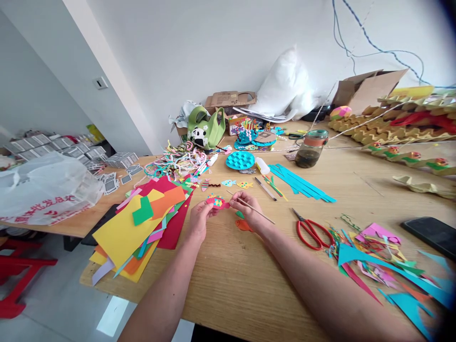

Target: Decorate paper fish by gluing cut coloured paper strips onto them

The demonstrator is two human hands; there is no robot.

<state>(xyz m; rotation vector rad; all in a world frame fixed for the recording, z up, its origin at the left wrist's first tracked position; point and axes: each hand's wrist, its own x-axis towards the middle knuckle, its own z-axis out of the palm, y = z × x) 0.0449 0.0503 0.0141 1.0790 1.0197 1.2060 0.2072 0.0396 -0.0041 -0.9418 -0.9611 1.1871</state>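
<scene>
Between my two hands is a red paper fish (218,203) with yellow and blue patches. My left hand (201,219) is closed on its left end, thumb on top. My right hand (248,209) pinches the fish's tail end and also holds a thin wooden stick (261,215) that slants across the fingers. Under the right hand an orange paper fish (242,225) lies on the table, partly covered. Just beyond the hands lie a yellow paper fish (245,185), a light blue paper fish (229,183) and a grey pen (266,188).
Stacked coloured paper (124,228) lies left. Red-handled scissors (311,231), paper scraps (377,256) and a black phone (432,236) lie right. Farther back are blue paper strips (301,183), a glass jar (311,149), a blue egg-carton disc (240,160) and a green panda bag (206,128).
</scene>
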